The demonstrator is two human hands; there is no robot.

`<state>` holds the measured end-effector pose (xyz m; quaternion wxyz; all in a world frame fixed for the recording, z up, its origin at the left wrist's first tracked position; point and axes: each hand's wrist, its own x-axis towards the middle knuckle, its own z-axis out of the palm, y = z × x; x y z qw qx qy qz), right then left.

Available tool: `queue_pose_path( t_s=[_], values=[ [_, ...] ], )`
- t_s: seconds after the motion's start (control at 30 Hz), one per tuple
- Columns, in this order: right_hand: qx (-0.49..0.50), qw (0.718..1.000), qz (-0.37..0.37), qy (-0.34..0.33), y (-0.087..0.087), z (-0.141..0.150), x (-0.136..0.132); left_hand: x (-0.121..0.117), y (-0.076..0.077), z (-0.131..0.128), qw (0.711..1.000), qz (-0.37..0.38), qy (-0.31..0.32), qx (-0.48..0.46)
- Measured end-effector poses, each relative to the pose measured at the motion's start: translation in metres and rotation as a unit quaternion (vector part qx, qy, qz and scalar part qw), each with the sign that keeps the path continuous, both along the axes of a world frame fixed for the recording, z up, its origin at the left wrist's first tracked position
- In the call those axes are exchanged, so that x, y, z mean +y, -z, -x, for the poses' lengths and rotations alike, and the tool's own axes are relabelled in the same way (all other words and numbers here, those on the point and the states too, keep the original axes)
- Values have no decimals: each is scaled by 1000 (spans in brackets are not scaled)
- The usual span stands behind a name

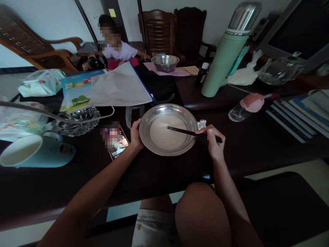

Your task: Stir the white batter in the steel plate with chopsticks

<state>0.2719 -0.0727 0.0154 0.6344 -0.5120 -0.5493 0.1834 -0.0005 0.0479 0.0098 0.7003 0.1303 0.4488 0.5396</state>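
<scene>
A shallow steel plate [147,120] with pale batter in it sits on the dark table [257,147] in front of me. My left hand [135,134] grips its left rim, fingers closed on the edge. My right hand [212,140] is closed on a pair of dark chopsticks [183,131], whose tips rest in the batter near the plate's middle. A phone [117,141] lies on the table just left of my left hand.
A teal mug [38,152] and a glass dish [77,121] stand at left, with books and bags behind. A green thermos [223,61], glass teapot [280,70], pink-capped bottle [246,104] and stacked books [298,115] are at right. A person sits beyond, near a steel bowl [165,62].
</scene>
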Motion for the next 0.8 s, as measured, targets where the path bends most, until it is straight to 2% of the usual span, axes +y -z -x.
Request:
queue_pose_path(
  t_s=[0.07, 0.13, 0.2, 0.27, 0.33, 0.43, 0.5, 0.63, 0.7, 0.8],
  values=[
    [40, 999, -17, 16, 1, -1, 0, 0, -1, -1, 1000, 5, 1, 0],
    [53, 999, -9, -7, 2, -1, -1, 0, -1, 0, 1000, 6, 5, -1],
    [25, 999, 18, -39, 1, 1, -1, 0, -1, 1, 1000, 4, 12, 1],
    [-11, 998, 34, -43, -1, 2, -1, 0, 0, 2, 1000, 1, 19, 3],
    [-7, 1000, 25, -8, -2, 2, 0, 1, 2, 3, 1000, -4, 21, 3],
    [53, 998, -2, 37, -1, 0, -1, 1, 4, 3, 1000, -18, 18, 3],
    [57, 998, 6, 12, -1, 0, -2, 1, 4, 3, 1000, -24, 17, 4],
    [-21, 998, 33, -47, -2, 1, -2, -1, 1, 2, 1000, -13, 12, 6],
    [-32, 999, 19, -15, -3, 1, -1, -1, -1, 1, 1000, -5, 5, 6],
    [11, 999, -7, 52, -1, -1, -1, -1, -1, 1, 1000, -3, 4, 5]
  ],
)
